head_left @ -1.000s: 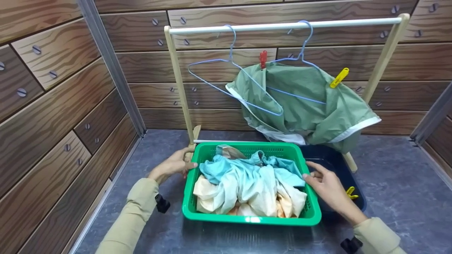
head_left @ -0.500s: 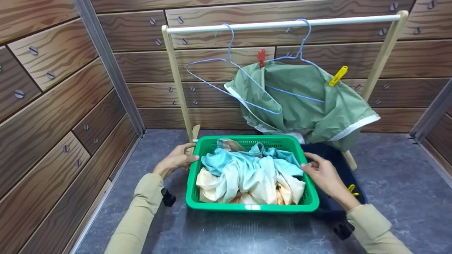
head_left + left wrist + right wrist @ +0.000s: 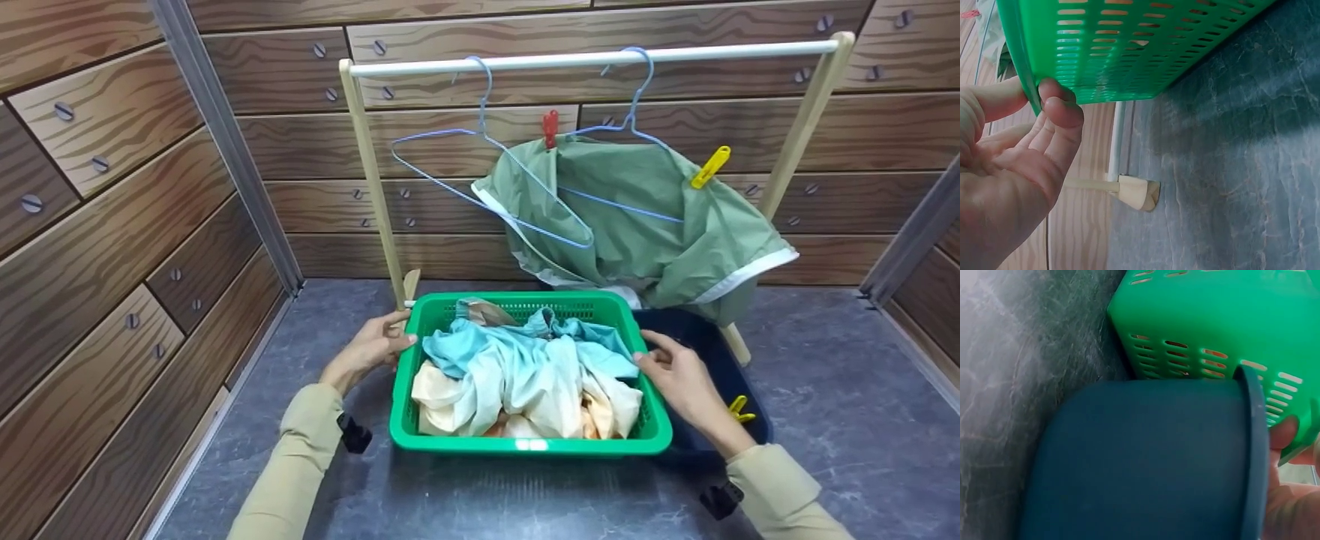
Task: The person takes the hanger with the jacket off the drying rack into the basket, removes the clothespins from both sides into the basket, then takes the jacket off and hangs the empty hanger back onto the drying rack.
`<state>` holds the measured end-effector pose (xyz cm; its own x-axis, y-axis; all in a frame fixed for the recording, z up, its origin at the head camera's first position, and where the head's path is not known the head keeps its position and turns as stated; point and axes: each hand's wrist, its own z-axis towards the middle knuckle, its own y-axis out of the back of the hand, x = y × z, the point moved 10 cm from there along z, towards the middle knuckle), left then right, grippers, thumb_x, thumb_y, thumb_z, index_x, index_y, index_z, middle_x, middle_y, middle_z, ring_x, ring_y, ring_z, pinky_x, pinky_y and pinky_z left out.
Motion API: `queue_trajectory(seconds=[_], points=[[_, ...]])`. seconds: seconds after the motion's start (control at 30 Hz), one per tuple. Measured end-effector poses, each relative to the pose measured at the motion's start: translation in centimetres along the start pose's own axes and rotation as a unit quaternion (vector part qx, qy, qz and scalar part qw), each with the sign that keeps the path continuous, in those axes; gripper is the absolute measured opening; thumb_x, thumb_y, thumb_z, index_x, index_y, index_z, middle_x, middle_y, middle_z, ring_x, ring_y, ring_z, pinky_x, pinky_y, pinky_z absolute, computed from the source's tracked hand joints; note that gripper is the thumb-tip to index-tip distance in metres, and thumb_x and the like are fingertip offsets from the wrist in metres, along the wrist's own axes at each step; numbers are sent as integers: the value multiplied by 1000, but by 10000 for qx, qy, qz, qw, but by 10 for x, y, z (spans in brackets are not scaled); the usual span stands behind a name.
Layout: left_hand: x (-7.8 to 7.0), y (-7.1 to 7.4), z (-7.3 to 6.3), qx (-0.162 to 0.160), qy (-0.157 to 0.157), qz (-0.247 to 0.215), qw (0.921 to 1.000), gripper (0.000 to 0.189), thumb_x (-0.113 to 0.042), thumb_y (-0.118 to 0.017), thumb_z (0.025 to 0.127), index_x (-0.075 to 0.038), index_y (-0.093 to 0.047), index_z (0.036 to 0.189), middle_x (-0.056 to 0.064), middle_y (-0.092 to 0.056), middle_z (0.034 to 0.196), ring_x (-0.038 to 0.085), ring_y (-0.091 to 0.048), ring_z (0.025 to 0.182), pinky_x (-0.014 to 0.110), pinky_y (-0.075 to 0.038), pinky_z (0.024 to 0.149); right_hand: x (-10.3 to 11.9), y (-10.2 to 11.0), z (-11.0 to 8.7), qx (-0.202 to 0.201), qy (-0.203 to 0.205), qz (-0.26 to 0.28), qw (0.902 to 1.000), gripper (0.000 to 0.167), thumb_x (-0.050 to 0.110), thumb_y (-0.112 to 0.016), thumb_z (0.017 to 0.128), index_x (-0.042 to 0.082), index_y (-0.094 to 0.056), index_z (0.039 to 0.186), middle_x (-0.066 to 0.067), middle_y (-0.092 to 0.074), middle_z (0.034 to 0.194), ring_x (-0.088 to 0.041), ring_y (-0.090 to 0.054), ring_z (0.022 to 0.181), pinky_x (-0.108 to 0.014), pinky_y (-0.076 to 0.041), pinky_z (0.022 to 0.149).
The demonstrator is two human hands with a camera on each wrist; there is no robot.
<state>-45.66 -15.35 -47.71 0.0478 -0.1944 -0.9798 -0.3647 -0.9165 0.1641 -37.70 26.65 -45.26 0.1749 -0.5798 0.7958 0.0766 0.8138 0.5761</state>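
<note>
A green slotted plastic basket (image 3: 531, 446) stands in front of the rack, heaped with crumpled clothes (image 3: 525, 375) that fade from turquoise to cream. My left hand (image 3: 369, 349) grips its left rim, thumb on top and fingertips curled underneath, as the left wrist view shows with the hand (image 3: 1022, 146) close up. On the opposite side my right hand (image 3: 684, 381) pinches the right rim. In the right wrist view its fingers (image 3: 1284, 433) come up under the green rim, just past the edge of a dark blue tub (image 3: 1145, 455).
Behind stands a rack with a white rail (image 3: 600, 56). A bare blue hanger (image 3: 491, 187) hangs there beside a green garment (image 3: 637, 202) held by a red clothespin (image 3: 550, 129) and a yellow one (image 3: 710, 167). Another yellow clothespin (image 3: 741, 409) lies in the blue tub at right.
Both hands have shifted the basket away from me, toward the rack, mostly in the first half second. It covers more of the rack's lower bar. The hands keep their hold.
</note>
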Motion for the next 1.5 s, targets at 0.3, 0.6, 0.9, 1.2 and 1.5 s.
queue_trajectory(seconds=[0.3, 0.6, 0.9, 1.2, 1.5], points=[[-2, 3, 4, -145, 31, 71, 9999, 66, -11, -61, 96, -3, -29, 153, 8, -65, 86, 16, -64, 70, 34, -53, 64, 2, 5, -1, -81, 134, -360, 9992, 52, 32, -55, 102, 1, -46, 143, -8, -67, 95, -28, -67, 96, -38, -50, 74], [-32, 11, 5, -551, -573, 1577, 9843, 50, -12, -60, 97, 3, -46, 142, 19, -61, 105, 25, -59, 86, 40, -50, 73, 28, 38, -18, -786, 815, -1468, 9827, 48, 34, -57, 100, 2, -55, 136, -15, -65, 117, -27, -66, 92, -47, -51, 76], [-102, 60, 12, -2334, -1606, 1627, 9451, 36, -5, -62, 95, 7, -57, 128, 25, -57, 127, 35, -57, 116, 46, -46, 95, 92, 88, -15, -1422, 2131, -1596, 9534, 32, 17, -62, 98, 6, -62, 128, -10, -65, 114, -21, -62, 93, -28, -48, 74], [-136, 90, 28, -3195, -1699, 1237, 9240, 53, -7, -58, 97, -2, -38, 146, 22, -44, 142, 34, -48, 129, 42, -41, 103, 139, 114, -6, -1487, 2764, -1913, 9300, 35, 13, -63, 97, 4, -60, 131, -11, -63, 120, -24, -61, 102, -25, -46, 74], [-134, 97, 51, -3036, -1900, 956, 9287, 39, 1, -49, 99, 7, -47, 138, 27, -54, 133, 35, -53, 123, 39, -41, 103, 162, 139, 4, -1732, 3039, -1875, 9179, 34, 6, -61, 95, 3, -62, 129, -12, -64, 120, -23, -61, 97, -19, -42, 73]])
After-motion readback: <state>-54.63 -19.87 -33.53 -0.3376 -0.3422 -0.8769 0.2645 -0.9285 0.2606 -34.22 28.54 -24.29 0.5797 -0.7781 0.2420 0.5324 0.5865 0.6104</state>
